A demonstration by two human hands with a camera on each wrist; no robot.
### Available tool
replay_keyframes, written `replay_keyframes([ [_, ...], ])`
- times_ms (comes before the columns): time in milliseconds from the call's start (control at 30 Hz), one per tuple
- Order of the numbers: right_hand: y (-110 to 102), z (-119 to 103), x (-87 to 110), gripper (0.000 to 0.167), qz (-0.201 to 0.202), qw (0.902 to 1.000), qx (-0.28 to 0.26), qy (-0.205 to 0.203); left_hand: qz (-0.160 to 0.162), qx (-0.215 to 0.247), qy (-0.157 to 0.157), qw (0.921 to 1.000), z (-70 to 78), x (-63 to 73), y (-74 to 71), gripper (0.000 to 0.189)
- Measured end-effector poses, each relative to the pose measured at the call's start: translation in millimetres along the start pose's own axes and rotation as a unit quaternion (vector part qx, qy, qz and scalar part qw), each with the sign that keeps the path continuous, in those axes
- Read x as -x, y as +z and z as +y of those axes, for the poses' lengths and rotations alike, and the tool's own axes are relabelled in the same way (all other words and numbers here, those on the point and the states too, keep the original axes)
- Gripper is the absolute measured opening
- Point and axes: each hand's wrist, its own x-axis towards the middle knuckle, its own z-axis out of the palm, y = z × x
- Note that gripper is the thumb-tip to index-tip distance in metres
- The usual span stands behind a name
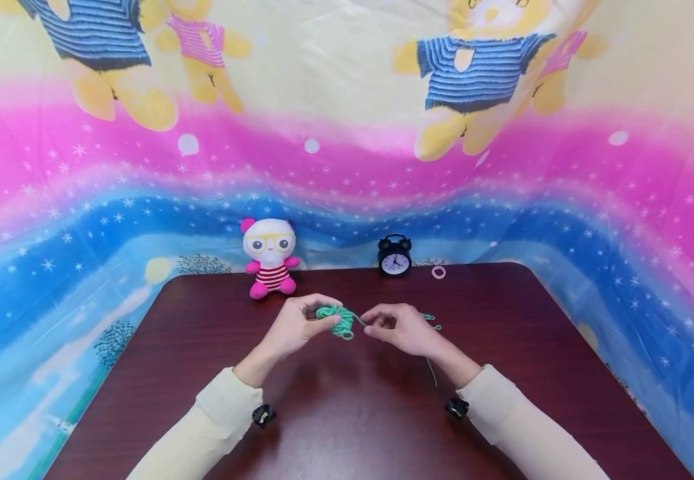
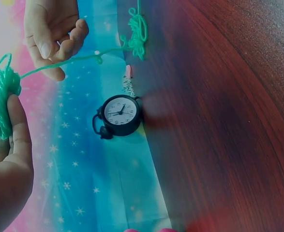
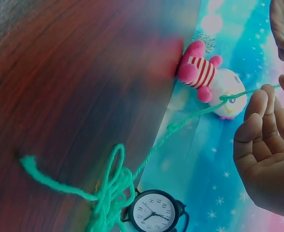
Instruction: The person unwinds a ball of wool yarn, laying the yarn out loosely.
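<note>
My left hand [image 1: 299, 327] holds a wound bundle of green yarn [image 1: 339, 321] between its thumb and fingers, above the table. One taut yarn strand [image 2: 76, 59] leaves the bundle toward my right hand [image 1: 403, 327]. There it runs between the thumb and curled fingers [image 3: 258, 108]; how firmly they pinch it is hard to see. Past the right hand, the strand leads to a loose tangle of the same yarn [image 3: 113, 193], which my right wrist partly hides in the head view. A yarn tail [image 3: 59, 184] trails from the tangle.
At the back of the dark wooden table [image 1: 347, 427] sits a pink-and-white panda plush [image 1: 271, 260]. A black alarm clock [image 1: 395, 257] and a pink ring-shaped band [image 1: 439, 272] lie farther right. A printed cloth [image 1: 347, 160] hangs behind the table.
</note>
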Motion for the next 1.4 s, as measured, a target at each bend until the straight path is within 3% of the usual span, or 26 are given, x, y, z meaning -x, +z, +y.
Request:
replay_keyframes([
  [333, -0.8, 3.8, -1.2, 0.008, 0.007, 0.9999, 0.008, 0.004, -0.018, 0.008, -0.005, 0.9998, 1.4, 2.2, 0.8, 0.033],
  [600, -20.8, 9.4, -2.7, 0.008, 0.082, 0.9960, 0.001, 0.037, -0.058, -0.014, -0.007, 0.9982, -3.3, 4.2, -1.7, 0.028],
  [1000, -41.8, 14.8, -0.3, 0.010, 0.157, 0.9859, -0.006, 0.059, -0.108, -0.039, -0.014, 0.9933, -8.5, 4.9, -4.8, 0.036],
  [1400, -57.8, 16.8, 2.9, 0.024, 0.213, 0.9755, 0.007, 0.054, -0.175, -0.072, -0.018, 0.9817, -5.2, 5.3, -9.7, 0.040],
])
